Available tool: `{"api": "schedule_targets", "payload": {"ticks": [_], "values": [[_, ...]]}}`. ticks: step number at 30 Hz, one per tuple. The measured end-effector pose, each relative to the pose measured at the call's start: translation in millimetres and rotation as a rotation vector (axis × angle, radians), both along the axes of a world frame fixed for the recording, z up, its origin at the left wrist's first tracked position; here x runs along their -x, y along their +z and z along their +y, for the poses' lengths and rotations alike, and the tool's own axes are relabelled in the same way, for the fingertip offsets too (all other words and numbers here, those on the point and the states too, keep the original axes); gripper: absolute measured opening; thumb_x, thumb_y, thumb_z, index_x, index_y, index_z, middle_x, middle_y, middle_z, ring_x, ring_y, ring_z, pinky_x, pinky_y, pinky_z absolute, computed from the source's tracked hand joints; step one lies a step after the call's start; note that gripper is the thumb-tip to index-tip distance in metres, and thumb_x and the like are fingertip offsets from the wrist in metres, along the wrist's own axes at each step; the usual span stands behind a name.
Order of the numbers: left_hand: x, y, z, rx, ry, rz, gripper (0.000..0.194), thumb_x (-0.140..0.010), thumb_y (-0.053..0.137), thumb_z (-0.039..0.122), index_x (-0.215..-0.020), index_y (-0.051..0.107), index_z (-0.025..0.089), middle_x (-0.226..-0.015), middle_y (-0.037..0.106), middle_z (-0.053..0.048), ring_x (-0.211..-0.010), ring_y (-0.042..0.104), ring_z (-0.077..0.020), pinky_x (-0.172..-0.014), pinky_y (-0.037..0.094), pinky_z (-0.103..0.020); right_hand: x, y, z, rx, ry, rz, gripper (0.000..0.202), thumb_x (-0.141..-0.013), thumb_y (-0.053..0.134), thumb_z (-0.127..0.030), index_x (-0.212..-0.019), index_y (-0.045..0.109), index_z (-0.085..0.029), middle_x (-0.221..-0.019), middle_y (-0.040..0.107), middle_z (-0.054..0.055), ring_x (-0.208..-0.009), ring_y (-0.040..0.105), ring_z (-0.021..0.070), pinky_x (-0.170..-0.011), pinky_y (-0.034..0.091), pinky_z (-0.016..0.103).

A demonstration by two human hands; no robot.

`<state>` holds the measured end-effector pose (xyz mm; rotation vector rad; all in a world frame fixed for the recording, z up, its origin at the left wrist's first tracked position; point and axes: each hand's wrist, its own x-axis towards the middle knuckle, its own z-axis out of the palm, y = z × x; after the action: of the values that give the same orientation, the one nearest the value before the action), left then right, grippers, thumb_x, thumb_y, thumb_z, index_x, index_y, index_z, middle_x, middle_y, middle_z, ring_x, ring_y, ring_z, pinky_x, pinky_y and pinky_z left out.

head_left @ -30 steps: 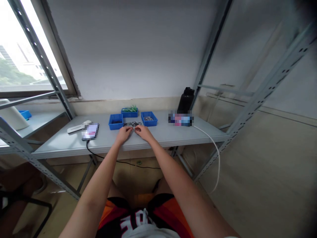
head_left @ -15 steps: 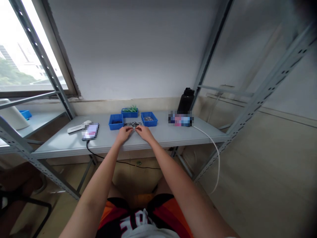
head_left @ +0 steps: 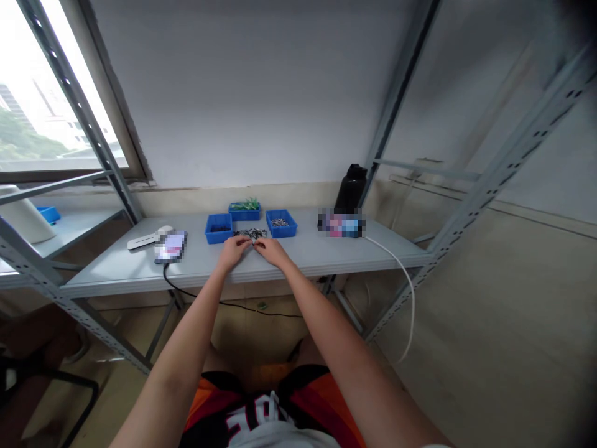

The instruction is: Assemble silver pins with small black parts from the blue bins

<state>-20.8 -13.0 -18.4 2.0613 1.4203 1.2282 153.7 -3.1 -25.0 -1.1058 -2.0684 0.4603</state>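
Observation:
My left hand point(head_left: 233, 249) and my right hand point(head_left: 272, 250) rest side by side on the grey shelf board point(head_left: 298, 256), fingertips meeting at the near edge of a small pile of dark and silvery parts point(head_left: 250, 234). The fingers are pinched together over a tiny piece, too small to make out. Three blue trays stand just behind the pile: a left tray point(head_left: 218, 228) with dark bits, a back tray point(head_left: 244, 211) with green pieces, a right tray point(head_left: 280, 223) with metal bits.
A phone point(head_left: 170, 246) with a black cable and a white flat device point(head_left: 143, 241) lie to the left. A black bottle point(head_left: 349, 189) and a blurred object point(head_left: 341, 224) with a white cable point(head_left: 401, 274) are on the right. Metal rack posts frame both sides.
Both hands stay at the pile; the fingertips have shifted only slightly closer together. Nothing else has moved.

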Motion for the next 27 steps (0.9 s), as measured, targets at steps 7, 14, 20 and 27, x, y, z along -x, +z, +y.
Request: {"api": "schedule_targets", "payload": {"ticks": [7,14,20,27], "values": [[-0.1,1.8,-1.1,0.018,0.057,0.041,0.024,-0.084,0.058,0.029,-0.095,0.075,0.016,-0.096,0.076,-0.010,-0.088,0.067,-0.0229,-0.085,0.050,-0.033,-0.8,-3.3,3.6,0.021,-0.027,0.080,0.014,-0.087,0.058,-0.019,-0.089,0.072,-0.020,-0.086,0.071,0.004,-0.081,0.064,0.0166,-0.080,0.047,0.029],[-0.8,3.1,-3.0,0.043,0.041,0.103,0.023,-0.082,0.059,0.025,-0.093,0.076,0.016,-0.094,0.076,-0.009,-0.087,0.067,-0.0223,-0.085,0.049,-0.032,-1.8,-2.6,3.0,0.016,-0.047,0.191,0.013,-0.086,0.057,-0.020,-0.086,0.071,-0.019,-0.088,0.073,0.005,-0.083,0.065,0.0171,-0.079,0.048,0.028],[-1.9,3.2,-4.3,0.045,-0.023,0.112,0.022,-0.083,0.058,0.027,-0.091,0.076,0.016,-0.095,0.076,-0.008,-0.089,0.067,-0.0224,-0.085,0.049,-0.032,-2.5,-0.7,0.9,0.016,-0.051,0.222,0.014,-0.086,0.056,-0.021,-0.086,0.070,-0.019,-0.087,0.072,0.005,-0.082,0.065,0.0169,-0.078,0.047,0.027],[-0.6,2.5,-1.8,0.006,0.043,0.015,0.024,-0.084,0.058,0.029,-0.096,0.075,0.015,-0.097,0.075,-0.010,-0.089,0.068,-0.0232,-0.086,0.050,-0.033,-1.5,-2.2,1.9,0.024,-0.020,0.138,0.014,-0.087,0.057,-0.018,-0.088,0.071,-0.019,-0.087,0.071,0.005,-0.082,0.064,0.0170,-0.079,0.046,0.028]]}}
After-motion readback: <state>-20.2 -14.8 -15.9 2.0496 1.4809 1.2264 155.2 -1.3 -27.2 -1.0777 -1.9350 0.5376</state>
